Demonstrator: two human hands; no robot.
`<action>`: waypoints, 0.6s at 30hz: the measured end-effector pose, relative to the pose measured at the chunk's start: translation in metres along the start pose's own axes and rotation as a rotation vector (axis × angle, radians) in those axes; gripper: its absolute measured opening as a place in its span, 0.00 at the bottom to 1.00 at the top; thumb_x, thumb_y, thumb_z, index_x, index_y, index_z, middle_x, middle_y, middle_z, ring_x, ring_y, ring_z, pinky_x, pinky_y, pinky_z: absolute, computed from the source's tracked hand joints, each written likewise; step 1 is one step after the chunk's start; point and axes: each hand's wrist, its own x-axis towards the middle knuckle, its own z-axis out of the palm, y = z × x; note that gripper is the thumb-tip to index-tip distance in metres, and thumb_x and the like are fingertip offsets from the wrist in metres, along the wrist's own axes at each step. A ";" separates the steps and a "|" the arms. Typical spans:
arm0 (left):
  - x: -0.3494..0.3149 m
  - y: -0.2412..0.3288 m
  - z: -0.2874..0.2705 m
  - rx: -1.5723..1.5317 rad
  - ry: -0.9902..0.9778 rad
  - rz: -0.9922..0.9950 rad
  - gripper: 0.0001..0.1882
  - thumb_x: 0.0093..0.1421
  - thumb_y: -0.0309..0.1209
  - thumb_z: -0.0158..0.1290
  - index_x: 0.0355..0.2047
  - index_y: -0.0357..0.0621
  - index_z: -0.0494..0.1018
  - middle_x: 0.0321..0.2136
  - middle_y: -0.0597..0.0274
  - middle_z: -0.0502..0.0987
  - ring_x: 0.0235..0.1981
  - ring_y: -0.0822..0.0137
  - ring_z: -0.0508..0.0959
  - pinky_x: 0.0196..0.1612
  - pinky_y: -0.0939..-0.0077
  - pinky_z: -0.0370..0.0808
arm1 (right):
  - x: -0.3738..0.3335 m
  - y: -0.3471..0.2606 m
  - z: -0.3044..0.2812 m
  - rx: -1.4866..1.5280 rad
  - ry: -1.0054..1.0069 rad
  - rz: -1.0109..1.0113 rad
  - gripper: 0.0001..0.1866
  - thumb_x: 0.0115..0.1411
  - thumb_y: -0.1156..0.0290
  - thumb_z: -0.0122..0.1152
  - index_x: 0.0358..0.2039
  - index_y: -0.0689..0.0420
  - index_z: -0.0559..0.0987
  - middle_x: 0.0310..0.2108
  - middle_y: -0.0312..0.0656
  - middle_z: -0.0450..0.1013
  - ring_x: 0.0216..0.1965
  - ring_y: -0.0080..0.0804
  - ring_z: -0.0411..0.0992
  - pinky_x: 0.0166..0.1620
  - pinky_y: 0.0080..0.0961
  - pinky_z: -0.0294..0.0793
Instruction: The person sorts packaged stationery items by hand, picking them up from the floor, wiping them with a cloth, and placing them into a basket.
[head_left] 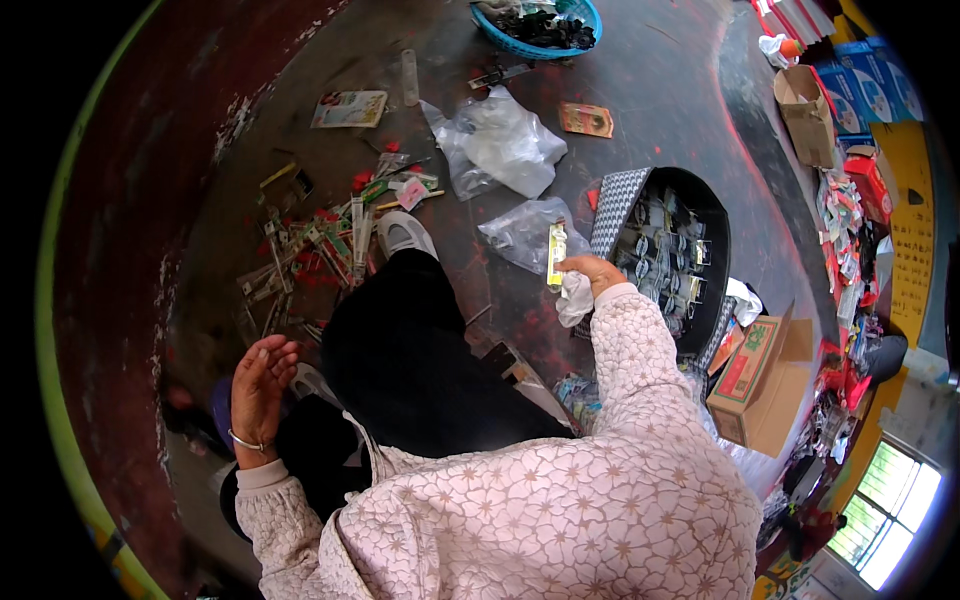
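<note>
My right hand [597, 272] is closed on a narrow yellow-and-white packet [556, 255], held upright between thumb and fingers. A crumpled white piece of tissue or plastic [575, 300] hangs just below those fingers; whether the hand grips it too is unclear. Right beside this hand lies a black round-ended container with a houndstooth side [618, 205], filled with rows of small clear-and-metal items [668, 250]. My left hand [262, 395], a bracelet at its wrist, is raised at the left with fingers extended and nothing in it.
Clear plastic bags [505, 145] lie ahead on the dark floor. Loose narrow packets [320, 245] are scattered to the left of my shoe [405, 235]. A blue basket [540, 48] of black items stands at the far side. Cardboard boxes [745, 380] and heaped packaging [845, 240] line the right.
</note>
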 end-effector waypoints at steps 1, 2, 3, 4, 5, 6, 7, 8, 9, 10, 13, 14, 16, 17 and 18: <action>0.001 0.001 0.002 0.005 -0.003 -0.003 0.15 0.60 0.33 0.46 0.42 0.36 0.67 0.38 0.56 0.75 0.37 0.69 0.75 0.42 0.78 0.70 | 0.003 0.004 -0.005 0.044 0.001 -0.041 0.11 0.44 0.76 0.62 0.31 0.62 0.74 0.23 0.43 0.73 0.23 0.36 0.72 0.27 0.34 0.73; 0.002 0.001 0.003 0.010 -0.008 -0.007 0.15 0.60 0.34 0.46 0.42 0.36 0.67 0.37 0.56 0.75 0.37 0.69 0.75 0.42 0.78 0.70 | 0.014 0.011 -0.013 0.087 0.002 -0.083 0.11 0.45 0.74 0.63 0.30 0.62 0.74 0.23 0.43 0.73 0.23 0.36 0.72 0.26 0.35 0.74; 0.003 0.001 0.004 0.014 -0.014 -0.011 0.15 0.59 0.34 0.46 0.42 0.36 0.67 0.37 0.56 0.75 0.36 0.69 0.75 0.42 0.78 0.70 | 0.028 0.016 -0.023 0.129 0.003 -0.124 0.10 0.46 0.73 0.63 0.30 0.61 0.74 0.23 0.44 0.73 0.22 0.37 0.73 0.26 0.36 0.74; 0.004 0.001 0.005 0.021 -0.020 -0.015 0.15 0.59 0.34 0.46 0.42 0.36 0.67 0.37 0.56 0.75 0.36 0.69 0.75 0.42 0.78 0.70 | 0.045 0.017 -0.036 0.167 -0.061 -0.218 0.10 0.48 0.74 0.61 0.31 0.62 0.74 0.25 0.44 0.73 0.24 0.37 0.73 0.28 0.37 0.75; 0.005 0.000 0.005 0.024 -0.015 -0.018 0.15 0.59 0.34 0.46 0.42 0.36 0.67 0.37 0.56 0.75 0.36 0.69 0.74 0.42 0.78 0.70 | 0.050 0.008 -0.037 0.197 -0.051 -0.170 0.10 0.48 0.74 0.61 0.31 0.62 0.74 0.25 0.44 0.73 0.24 0.37 0.72 0.28 0.37 0.75; 0.006 -0.002 0.004 0.028 -0.010 -0.021 0.15 0.59 0.34 0.46 0.42 0.36 0.67 0.37 0.56 0.75 0.36 0.69 0.74 0.42 0.78 0.70 | 0.055 -0.006 -0.036 0.227 -0.041 -0.122 0.10 0.48 0.74 0.60 0.32 0.62 0.73 0.25 0.44 0.73 0.24 0.37 0.72 0.28 0.38 0.75; 0.007 -0.003 0.003 0.033 -0.004 -0.024 0.15 0.59 0.34 0.46 0.42 0.36 0.67 0.37 0.56 0.75 0.36 0.69 0.74 0.42 0.78 0.70 | 0.057 -0.016 -0.034 0.257 -0.032 -0.074 0.10 0.49 0.75 0.60 0.33 0.62 0.73 0.25 0.44 0.73 0.24 0.37 0.72 0.29 0.38 0.75; 0.008 -0.003 0.002 0.038 -0.001 -0.030 0.15 0.59 0.34 0.46 0.42 0.37 0.67 0.37 0.57 0.75 0.37 0.69 0.74 0.42 0.77 0.70 | 0.057 -0.023 -0.032 0.244 0.002 -0.073 0.10 0.49 0.74 0.59 0.32 0.62 0.73 0.25 0.44 0.73 0.24 0.38 0.72 0.28 0.37 0.74; 0.009 -0.004 0.002 0.042 0.002 -0.037 0.15 0.59 0.34 0.47 0.42 0.37 0.67 0.37 0.57 0.75 0.37 0.69 0.74 0.42 0.77 0.70 | 0.056 -0.029 -0.029 0.231 0.036 -0.073 0.09 0.49 0.73 0.59 0.32 0.62 0.74 0.24 0.44 0.73 0.23 0.38 0.72 0.28 0.36 0.74; 0.010 -0.005 0.001 0.044 0.005 -0.044 0.15 0.59 0.34 0.47 0.42 0.37 0.68 0.37 0.57 0.75 0.37 0.69 0.74 0.42 0.77 0.70 | 0.051 -0.035 -0.026 0.218 0.072 -0.072 0.09 0.49 0.73 0.59 0.31 0.62 0.74 0.24 0.44 0.73 0.23 0.39 0.72 0.27 0.35 0.73; 0.012 -0.006 0.004 0.054 0.058 -0.067 0.15 0.58 0.34 0.48 0.42 0.37 0.68 0.36 0.58 0.75 0.37 0.69 0.74 0.42 0.77 0.70 | 0.044 -0.041 -0.020 -0.057 0.201 -0.050 0.12 0.48 0.70 0.60 0.31 0.63 0.75 0.26 0.47 0.73 0.23 0.40 0.71 0.28 0.34 0.71; 0.014 -0.007 0.005 0.058 0.056 -0.071 0.15 0.58 0.34 0.48 0.42 0.38 0.68 0.36 0.58 0.75 0.37 0.69 0.74 0.42 0.77 0.70 | 0.046 -0.047 -0.020 -0.226 0.252 -0.038 0.13 0.48 0.69 0.60 0.31 0.64 0.75 0.27 0.48 0.73 0.24 0.39 0.71 0.28 0.35 0.71; 0.016 -0.007 0.007 0.067 0.055 -0.077 0.15 0.58 0.35 0.49 0.42 0.38 0.68 0.37 0.58 0.75 0.37 0.69 0.74 0.42 0.78 0.70 | 0.054 -0.058 -0.016 -0.521 0.295 -0.029 0.17 0.47 0.66 0.59 0.33 0.67 0.76 0.30 0.49 0.74 0.27 0.39 0.72 0.32 0.35 0.70; 0.017 -0.008 0.007 0.078 0.060 -0.083 0.15 0.58 0.35 0.49 0.42 0.38 0.67 0.37 0.58 0.75 0.37 0.69 0.74 0.42 0.78 0.70 | 0.054 -0.059 -0.016 -0.650 0.333 -0.100 0.16 0.47 0.66 0.59 0.32 0.67 0.76 0.30 0.50 0.74 0.28 0.39 0.72 0.32 0.35 0.70; 0.016 -0.008 0.006 0.090 0.066 -0.089 0.15 0.58 0.35 0.49 0.42 0.38 0.67 0.37 0.58 0.75 0.37 0.70 0.74 0.42 0.78 0.70 | 0.052 -0.062 -0.016 -0.780 0.369 -0.173 0.15 0.47 0.67 0.59 0.31 0.67 0.76 0.29 0.51 0.74 0.28 0.40 0.72 0.32 0.34 0.71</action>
